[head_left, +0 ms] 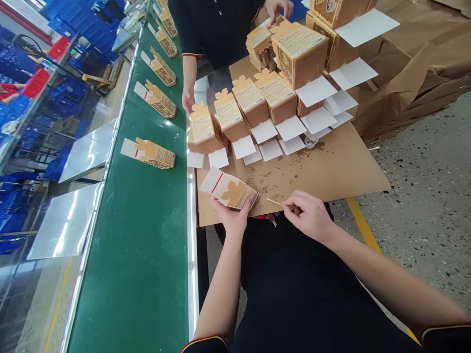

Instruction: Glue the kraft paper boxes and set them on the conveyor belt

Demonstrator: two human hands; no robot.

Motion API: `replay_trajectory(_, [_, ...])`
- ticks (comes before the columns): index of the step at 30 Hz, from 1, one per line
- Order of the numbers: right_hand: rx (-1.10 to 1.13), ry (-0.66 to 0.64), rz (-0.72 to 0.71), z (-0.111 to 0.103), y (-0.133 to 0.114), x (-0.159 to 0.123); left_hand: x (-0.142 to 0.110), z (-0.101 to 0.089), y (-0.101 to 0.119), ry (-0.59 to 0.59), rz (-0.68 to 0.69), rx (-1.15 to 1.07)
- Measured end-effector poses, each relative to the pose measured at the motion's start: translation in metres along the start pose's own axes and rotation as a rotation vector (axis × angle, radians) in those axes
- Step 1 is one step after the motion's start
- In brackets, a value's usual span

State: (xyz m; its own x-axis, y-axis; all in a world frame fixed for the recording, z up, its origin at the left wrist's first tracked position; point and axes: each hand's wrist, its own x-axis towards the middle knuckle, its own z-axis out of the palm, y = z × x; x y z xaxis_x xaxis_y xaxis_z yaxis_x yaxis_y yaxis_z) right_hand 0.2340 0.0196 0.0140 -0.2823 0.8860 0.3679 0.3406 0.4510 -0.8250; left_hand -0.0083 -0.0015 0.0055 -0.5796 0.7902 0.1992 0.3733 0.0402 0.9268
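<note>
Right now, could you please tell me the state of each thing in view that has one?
Left hand, closed around the held carton
Held carton, tilted, white flap open
Right hand, pinching the cotton swab
Cotton swab, apart from the held carton
Table cartons, grouped, white flaps sticking out
Cardboard sheet, spotted with dark stains
Green belt, carrying cartons; motion unclear

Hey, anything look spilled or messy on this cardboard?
Yes: dark spots and smears mar the cardboard between the boxes and your right hand, some beside the clear dish. They look like drips on otherwise plain brown; of what, I can't tell.
</note>
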Motion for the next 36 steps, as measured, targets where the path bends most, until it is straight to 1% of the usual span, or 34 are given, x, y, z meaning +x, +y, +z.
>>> replay_trajectory(2, [0.008,0.020,0.031,-0.007,-0.001,-0.001,-0.002,0.002,-0.002,0.010,-0.005,0.025])
replay_trajectory(5, [0.018,0.038,0.051,-0.012,-0.002,-0.003,-0.004,0.003,-0.003,0.028,-0.001,0.069])
replay_trajectory(11, [0.019,0.052,0.072,-0.014,-0.002,-0.005,-0.011,0.007,-0.004,0.034,-0.013,0.112])
replay_trajectory(15, [0.010,0.027,0.093,-0.014,-0.003,-0.004,-0.012,0.009,-0.006,0.025,0.002,0.127])
replay_trajectory(17, [0.005,0.023,0.098,-0.017,-0.003,-0.003,-0.009,0.007,-0.008,0.019,0.008,0.144])
replay_trajectory(18, [0.002,0.030,0.098,-0.021,-0.003,-0.002,-0.006,0.002,-0.010,0.027,0.008,0.150])
replay_trajectory(20, [-0.004,0.065,0.099,-0.030,-0.002,-0.001,0.003,-0.015,-0.015,0.055,-0.005,0.136])
replay_trajectory(21, [-0.005,0.090,0.101,-0.037,-0.001,-0.002,0.010,-0.029,-0.019,0.080,-0.017,0.115])
replay_trajectory(23, [-0.012,0.143,0.103,-0.050,0.001,-0.003,0.027,-0.066,-0.027,0.165,-0.023,0.065])
replay_trajectory(25, [-0.030,0.194,0.111,-0.061,0.003,-0.005,0.048,-0.111,-0.035,0.292,0.014,0.040])
replay_trajectory(27, [-0.041,0.224,0.127,-0.068,0.004,-0.004,0.072,-0.153,-0.044,0.411,0.037,0.060])
replay_trajectory(29, [-0.039,0.232,0.148,-0.070,0.005,-0.002,0.093,-0.186,-0.053,0.485,-0.032,0.108])
replay_trajectory(31, [-0.039,0.237,0.155,-0.071,0.007,0.002,0.106,-0.206,-0.061,0.512,-0.161,0.150])
replay_trajectory(33, [-0.056,0.244,0.155,-0.073,0.009,0.003,0.104,-0.215,-0.067,0.500,-0.269,0.183])
replay_trajectory(34, [-0.070,0.245,0.159,-0.075,0.011,0.002,0.098,-0.217,-0.069,0.511,-0.295,0.217])
replay_trajectory(35, [-0.089,0.250,0.167,-0.077,0.014,0.001,0.090,-0.216,-0.070,0.544,-0.284,0.267])
replay_trajectory(36, [-0.111,0.258,0.182,-0.081,0.017,-0.002,0.079,-0.215,-0.071,0.597,-0.225,0.325])
